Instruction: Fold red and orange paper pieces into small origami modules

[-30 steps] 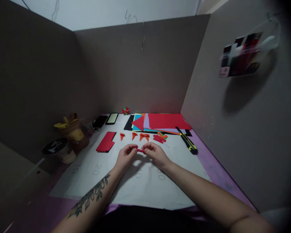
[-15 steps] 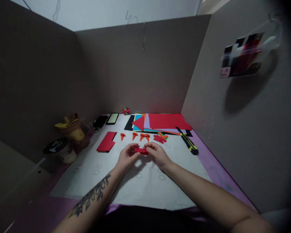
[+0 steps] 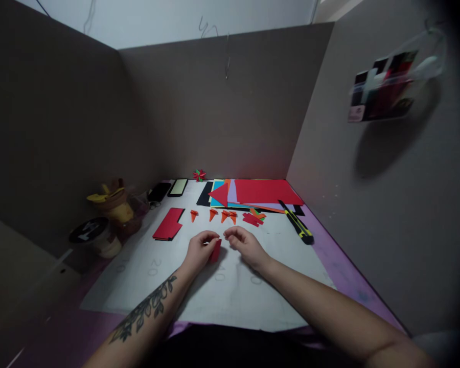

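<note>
A small red piece of paper [image 3: 215, 252] hangs down between the thumb and fingers of my left hand [image 3: 200, 248]. My right hand [image 3: 246, 245] is just to the right of it, its fingers curved and apart, with nothing visible between them. Beyond my hands, several small folded orange paper pieces [image 3: 213, 214] stand in a row. To their right lie small red paper strips [image 3: 252, 220], with green and orange strips [image 3: 259, 214] behind. A stack of cut red paper [image 3: 168, 224] rests to the left.
Large coloured sheets [image 3: 268, 191] lie at the back. A yellow-black box cutter [image 3: 301, 229] is at the right, blade out. Two phones, one with a lit screen [image 3: 178, 187], and a red-green paper flower [image 3: 200, 175] are at the back left. Containers [image 3: 117, 207] stand on the left.
My right hand has let go of the red paper and sits slightly apart. The paper has turned from lying across both hands to hanging down from my left hand.
</note>
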A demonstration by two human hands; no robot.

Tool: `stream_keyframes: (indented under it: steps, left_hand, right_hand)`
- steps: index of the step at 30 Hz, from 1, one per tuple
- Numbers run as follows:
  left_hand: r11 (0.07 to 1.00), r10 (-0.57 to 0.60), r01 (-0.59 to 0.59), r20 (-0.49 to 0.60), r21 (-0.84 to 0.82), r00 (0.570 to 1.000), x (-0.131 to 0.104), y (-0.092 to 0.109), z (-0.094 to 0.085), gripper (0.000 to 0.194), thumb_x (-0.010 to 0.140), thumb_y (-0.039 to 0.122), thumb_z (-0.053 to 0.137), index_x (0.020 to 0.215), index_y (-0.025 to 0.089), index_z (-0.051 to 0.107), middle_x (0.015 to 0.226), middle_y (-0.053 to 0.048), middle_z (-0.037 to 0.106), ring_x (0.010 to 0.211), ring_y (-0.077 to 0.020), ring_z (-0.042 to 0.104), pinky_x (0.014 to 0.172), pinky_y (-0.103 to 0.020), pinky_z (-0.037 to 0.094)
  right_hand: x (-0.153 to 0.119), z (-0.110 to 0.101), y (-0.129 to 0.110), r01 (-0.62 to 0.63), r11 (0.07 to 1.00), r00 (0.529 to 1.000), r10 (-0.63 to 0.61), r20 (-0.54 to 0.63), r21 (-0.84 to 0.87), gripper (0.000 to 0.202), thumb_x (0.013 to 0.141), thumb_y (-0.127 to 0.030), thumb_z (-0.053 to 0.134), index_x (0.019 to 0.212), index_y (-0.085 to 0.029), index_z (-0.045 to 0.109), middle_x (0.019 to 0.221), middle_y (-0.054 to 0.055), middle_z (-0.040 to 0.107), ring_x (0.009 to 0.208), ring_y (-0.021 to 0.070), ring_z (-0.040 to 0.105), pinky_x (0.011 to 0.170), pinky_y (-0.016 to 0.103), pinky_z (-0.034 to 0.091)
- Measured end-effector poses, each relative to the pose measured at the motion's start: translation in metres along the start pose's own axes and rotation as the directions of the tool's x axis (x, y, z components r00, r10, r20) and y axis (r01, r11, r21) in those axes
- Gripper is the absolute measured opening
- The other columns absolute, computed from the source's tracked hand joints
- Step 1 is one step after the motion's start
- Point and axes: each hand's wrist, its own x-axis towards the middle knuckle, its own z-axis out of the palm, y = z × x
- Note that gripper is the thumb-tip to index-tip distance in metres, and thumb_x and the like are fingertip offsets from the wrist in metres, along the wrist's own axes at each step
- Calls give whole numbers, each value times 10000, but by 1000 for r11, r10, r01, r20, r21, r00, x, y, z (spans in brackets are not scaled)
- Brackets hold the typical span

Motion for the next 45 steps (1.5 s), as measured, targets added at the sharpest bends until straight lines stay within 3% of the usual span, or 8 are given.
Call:
stream_keyframes:
  steps: [7, 15, 21, 26, 30, 36, 40, 45]
  left_hand:
    - [977, -89, 53, -173, -208, 981, 0, -10, 6, 244, 721, 270, 593, 939, 195, 515, 819, 10, 572, 634, -106, 526, 598, -225, 442]
    - [977, -12, 15, 15, -213, 1000, 0, -16, 11, 210, 792, 293, 543, 969, 181, 548, 801, -6, 578, 690, -117, 530, 635, -230, 434]
    - [995, 7, 11, 170, -101, 985, -3, -10, 10, 189, 720, 228, 597, 889, 145, 604, 805, -26, 621, 703, -128, 544, 649, -232, 427]
    - [998, 57, -59, 126, 12, 990, -3, -1, 4, 140, 746, 285, 598, 750, 145, 599, 663, 10, 569, 606, -101, 480, 575, -211, 380]
    - [975, -65, 54, -46, -216, 997, 3, -5, 3, 233, 739, 360, 617, 752, 166, 489, 589, 58, 504, 510, -76, 457, 494, -185, 354]
    - [921, -197, 181, -12, -345, 980, 2, -6, 7, 327, 676, 327, 664, 815, 204, 395, 519, 100, 495, 416, -68, 452, 422, -152, 307]
    - [975, -172, 170, -4, -144, 985, -3, -7, -4, 361, 749, 300, 574, 1062, 179, 443, 557, 53, 574, 452, -110, 520, 451, -190, 367]
    - [849, 278, -275, 60, 452, 959, -11, -6, -22, 421, 788, 207, 548, 1206, 197, 503, 1149, -104, 613, 987, -207, 574, 844, -364, 445]
  right_hand:
    - [-13, 20, 0, 218, 919, 959, -140, 247, -328, 831, 585, -227, 759, 1326, -230, 384, 1343, 120, 399, 1149, 244, 462, 968, 402, 405]
    - [-5, 16, -2, 112, 955, 989, -133, -59, -273, 292, 817, -217, 495, 1099, -194, 568, 1012, 65, 637, 904, 187, 599, 803, 328, 483]
    - [2, 3, 4, 116, 954, 984, -147, -95, -278, 235, 789, -189, 525, 1012, -183, 600, 875, 30, 652, 811, 168, 616, 765, 313, 498]
    - [-6, 3, -7, 431, 718, 887, -447, 112, -547, 309, 829, -129, 484, 1114, -206, 575, 1036, 73, 641, 970, 204, 570, 877, 400, 464]
    - [-13, 5, -16, 579, 427, 754, -603, 258, -694, 391, 831, -177, 541, 1221, -205, 521, 1145, 96, 591, 1064, 250, 485, 949, 458, 396]
    - [-7, 12, -8, 521, 294, 800, -496, 338, -801, 342, 835, -108, 503, 1162, -185, 567, 1063, 97, 620, 890, 222, 505, 774, 358, 444]
    - [4, 9, -3, 587, 281, 774, -470, 425, -759, 155, 858, -142, 494, 917, -181, 632, 918, 81, 648, 825, 195, 543, 735, 321, 437]
    - [15, -3, 8, 681, 323, 729, -384, 566, -658, 142, 843, -114, 488, 867, -172, 616, 908, 72, 656, 838, 179, 576, 768, 302, 443]
